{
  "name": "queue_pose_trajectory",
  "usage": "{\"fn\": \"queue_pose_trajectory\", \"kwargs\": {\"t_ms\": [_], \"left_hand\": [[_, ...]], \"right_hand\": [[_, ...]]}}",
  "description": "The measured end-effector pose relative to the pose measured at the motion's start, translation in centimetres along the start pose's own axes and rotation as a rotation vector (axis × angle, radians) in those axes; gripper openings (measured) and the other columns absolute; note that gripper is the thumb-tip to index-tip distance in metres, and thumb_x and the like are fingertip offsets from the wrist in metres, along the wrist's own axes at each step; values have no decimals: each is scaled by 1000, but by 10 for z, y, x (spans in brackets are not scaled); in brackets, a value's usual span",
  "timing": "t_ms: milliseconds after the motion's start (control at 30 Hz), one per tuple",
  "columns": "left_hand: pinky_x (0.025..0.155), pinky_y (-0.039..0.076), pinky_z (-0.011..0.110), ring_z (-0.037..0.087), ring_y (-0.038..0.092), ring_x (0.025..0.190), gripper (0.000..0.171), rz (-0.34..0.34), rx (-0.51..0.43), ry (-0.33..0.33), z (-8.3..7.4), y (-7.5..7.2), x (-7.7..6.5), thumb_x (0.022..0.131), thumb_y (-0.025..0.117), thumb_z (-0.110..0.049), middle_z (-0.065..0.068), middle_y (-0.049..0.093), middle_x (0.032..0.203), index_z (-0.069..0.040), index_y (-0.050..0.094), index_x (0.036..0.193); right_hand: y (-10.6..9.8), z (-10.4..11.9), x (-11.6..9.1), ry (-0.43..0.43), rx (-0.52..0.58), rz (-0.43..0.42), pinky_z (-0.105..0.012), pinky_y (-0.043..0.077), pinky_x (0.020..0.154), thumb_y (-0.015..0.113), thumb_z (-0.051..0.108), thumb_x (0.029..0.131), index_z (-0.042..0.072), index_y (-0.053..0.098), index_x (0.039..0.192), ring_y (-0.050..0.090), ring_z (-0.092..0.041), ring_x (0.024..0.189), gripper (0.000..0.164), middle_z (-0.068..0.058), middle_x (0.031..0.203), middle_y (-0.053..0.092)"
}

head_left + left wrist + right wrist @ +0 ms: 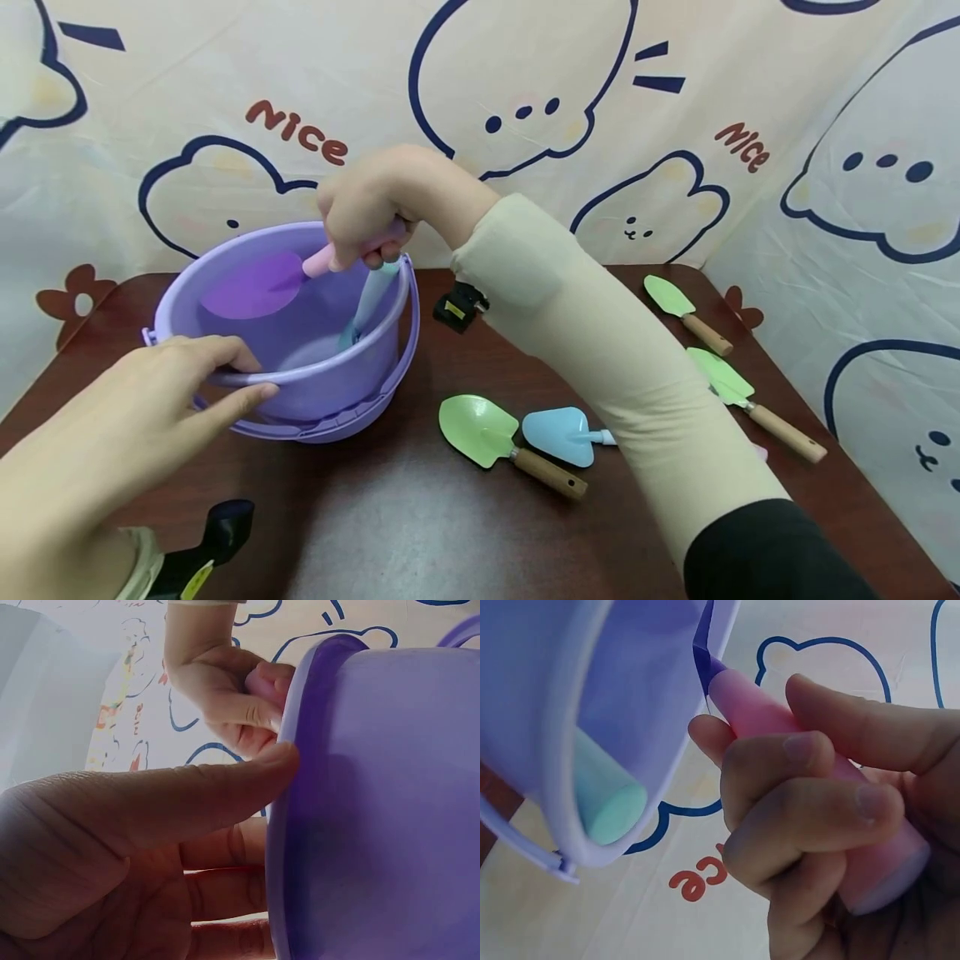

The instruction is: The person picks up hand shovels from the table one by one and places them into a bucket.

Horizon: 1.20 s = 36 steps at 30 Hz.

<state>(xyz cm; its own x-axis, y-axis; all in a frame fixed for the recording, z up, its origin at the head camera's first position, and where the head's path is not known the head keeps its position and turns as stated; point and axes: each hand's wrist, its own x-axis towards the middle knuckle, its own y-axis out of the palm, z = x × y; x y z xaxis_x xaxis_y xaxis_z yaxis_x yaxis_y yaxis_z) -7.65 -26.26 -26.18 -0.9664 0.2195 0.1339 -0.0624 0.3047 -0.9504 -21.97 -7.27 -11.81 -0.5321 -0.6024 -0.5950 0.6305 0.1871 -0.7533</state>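
Observation:
A purple bucket (330,396) stands at the left of the table, its handle hanging down around the front. My left hand (165,408) pinches the near rim, thumb outside and the other fingers inside. In the left wrist view the thumb (225,784) presses on the bucket's outer wall (390,802). Above the bucket's far right side, my right hand (367,208) grips the pink handle (757,709) of a toy shovel. Its purple blade (251,287) slants down inside the bucket. Another shovel with a pale teal handle (375,292) leans inside against the right wall.
Right of the bucket lie a green trowel (476,429) with a wooden handle and a light blue shovel (558,433), partly under the right forearm. Two more green trowels (667,296) lie along the table's right side. A printed cloth (525,83) hangs behind.

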Motion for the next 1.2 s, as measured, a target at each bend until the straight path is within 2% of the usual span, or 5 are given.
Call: {"fn": "queue_pose_trajectory", "kwargs": {"t_ms": [133,200,367,900,1200], "left_hand": [[58,40,24,2,52,64,19,-20,3,18,-1,-1,-1,91,72,-38,-12,61,73,-20,65,87],[58,40,24,1,52,64,18,-40,13,26,0,-1,-2,91,73,-36,-12,61,73,-21,65,87],[57,41,24,1,52,63,19,-44,18,27,2,-1,-3,90,73,-37,-12,63,74,-20,66,87],[57,38,24,0,47,62,16,-60,23,53,-1,-3,-2,90,74,-32,-13,59,72,-19,65,86],[57,38,24,6,49,64,21,-1,2,21,-5,-4,0,90,73,-35,-11,60,72,-16,66,90]], "right_hand": [[-4,12,7,62,-50,3,-20,28,42,61,30,98,11,46,69,42,-8,44,37,2,56,53],[-6,18,12,103,-80,12,-21,29,42,63,35,96,12,48,85,43,-9,44,30,2,58,54],[-7,34,27,185,-151,53,-21,33,43,66,40,93,14,44,107,43,-9,43,37,3,58,56],[2,43,59,284,-230,93,-19,40,45,73,39,87,13,55,78,46,-8,42,34,2,56,61],[9,42,69,288,-292,142,-19,41,45,74,42,86,15,55,89,47,-7,43,33,3,59,63]]}}
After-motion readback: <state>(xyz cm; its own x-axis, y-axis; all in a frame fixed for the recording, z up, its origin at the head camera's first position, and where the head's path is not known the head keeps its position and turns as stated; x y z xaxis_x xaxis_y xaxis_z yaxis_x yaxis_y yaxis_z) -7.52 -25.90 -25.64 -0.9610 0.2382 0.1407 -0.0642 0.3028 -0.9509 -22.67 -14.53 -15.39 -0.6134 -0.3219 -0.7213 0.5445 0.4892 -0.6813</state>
